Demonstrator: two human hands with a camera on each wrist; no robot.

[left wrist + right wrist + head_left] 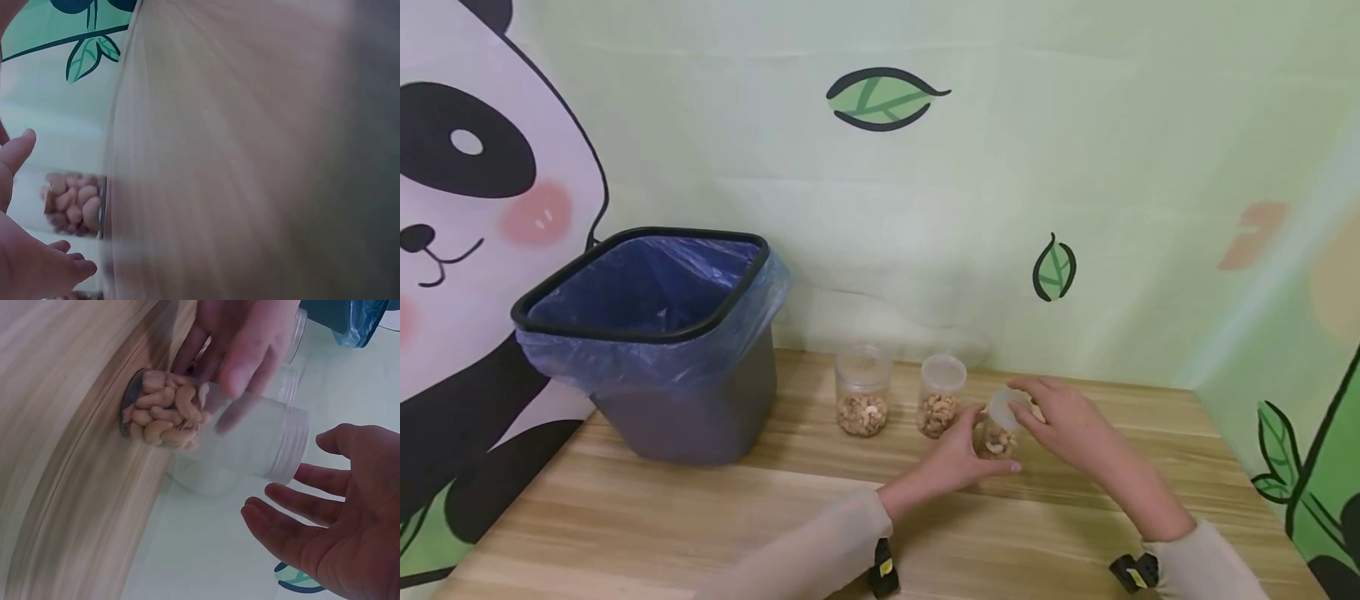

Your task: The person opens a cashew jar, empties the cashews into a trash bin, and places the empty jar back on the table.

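Observation:
A clear lidded jar (1000, 442) with cashews in its lower part stands upright at the right end of a row. My left hand (951, 458) is at its left side, thumb and fingers spread around it; the right wrist view shows this left hand (250, 350) beside the jar wall. Above and to the right, my right hand (1075, 425) hovers by the lid. In the right wrist view its fingers (281, 528) are spread around the lid end (290, 447), apart from it. A sleeve fills most of the left wrist view, with cashews (74, 203) showing near the left hand's fingers.
Two more clear jars, a middle jar (938, 404) and a wider left jar (861, 400), hold nuts on the wooden table (737, 517). A grey bin (700, 417) lined with a blue bag (745, 333) stands at the left. Behind hangs a green printed backdrop (1075, 125).

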